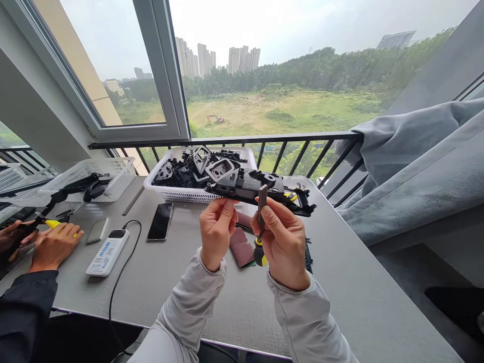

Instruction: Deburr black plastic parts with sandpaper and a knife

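- My left hand (pixel 216 229) pinches the black part (pixel 245 184) by its edge
- My right hand (pixel 285 237) grips the metal file (pixel 262 199)
- Part looks light, stiff; I'd hold that edge, sparing thin tabs (pixel 308 207)

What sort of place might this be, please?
Probably an indoor workshop: a basket of black parts stands on the table by the window, and the right hand holds a flat tool.
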A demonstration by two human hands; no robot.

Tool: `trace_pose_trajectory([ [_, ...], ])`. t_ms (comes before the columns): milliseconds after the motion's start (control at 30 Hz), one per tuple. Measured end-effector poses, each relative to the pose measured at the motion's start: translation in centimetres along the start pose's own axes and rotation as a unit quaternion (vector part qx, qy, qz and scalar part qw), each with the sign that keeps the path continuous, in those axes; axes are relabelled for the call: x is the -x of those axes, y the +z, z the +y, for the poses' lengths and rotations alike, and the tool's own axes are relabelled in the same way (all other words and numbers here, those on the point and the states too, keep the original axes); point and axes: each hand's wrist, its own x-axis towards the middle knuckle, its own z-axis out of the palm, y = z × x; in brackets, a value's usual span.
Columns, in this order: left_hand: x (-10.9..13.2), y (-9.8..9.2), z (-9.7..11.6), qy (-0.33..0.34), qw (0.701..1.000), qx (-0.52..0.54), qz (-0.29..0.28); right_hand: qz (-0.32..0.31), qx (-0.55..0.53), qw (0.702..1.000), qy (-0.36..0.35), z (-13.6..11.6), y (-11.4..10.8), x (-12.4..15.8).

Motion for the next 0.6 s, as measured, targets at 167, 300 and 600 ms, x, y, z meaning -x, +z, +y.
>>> trace_pose_trajectory([
  [167,-0.17,-0.20,-0.08,-0.001,1.000,-0.002,0.003,-0.007,0.021,1.000,-0.003,-0.01,-0.11,0.03],
  [300,-0.38,-0.19,0.17,-0.029,0.999,0.010,0.014,-0.016,0.024,0.999,-0.015,0.22,-0.33,-0.12],
  [600,-0.63,0.19,0.49,-0.050,0.997,0.055,0.030,-0.030,0.032,0.999,-0.026,0.73,-0.17,-0.01],
])
